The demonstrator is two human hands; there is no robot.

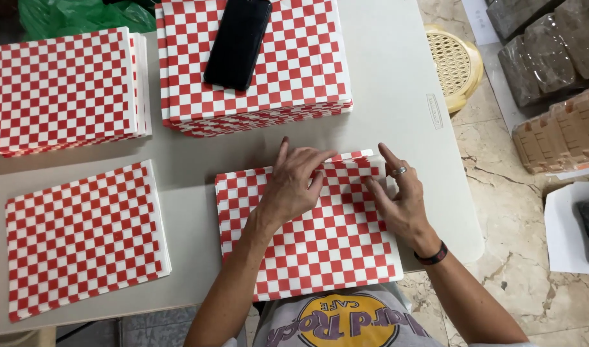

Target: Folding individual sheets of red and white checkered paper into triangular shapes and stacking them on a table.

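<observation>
A sheet of red-and-white checked paper (pixel 320 244) lies on the grey table (pixel 384 83) right in front of me. My left hand (pixel 294 183) rests flat on its upper middle, fingers spread toward the far edge. My right hand (pixel 400 199) presses on the sheet's upper right part, with a ring on one finger and a dark band on the wrist. The far right corner of the paper (pixel 358 156) looks slightly lifted or folded between the two hands.
A thick stack of checked sheets (pixel 294 71) stands behind, with a black phone (pixel 238 42) on top. Another stack (pixel 60 90) is at far left, a thin pile (pixel 82 238) at near left. A yellow stool (pixel 458 61) and wrapped bundles (pixel 551 45) sit on the floor, right.
</observation>
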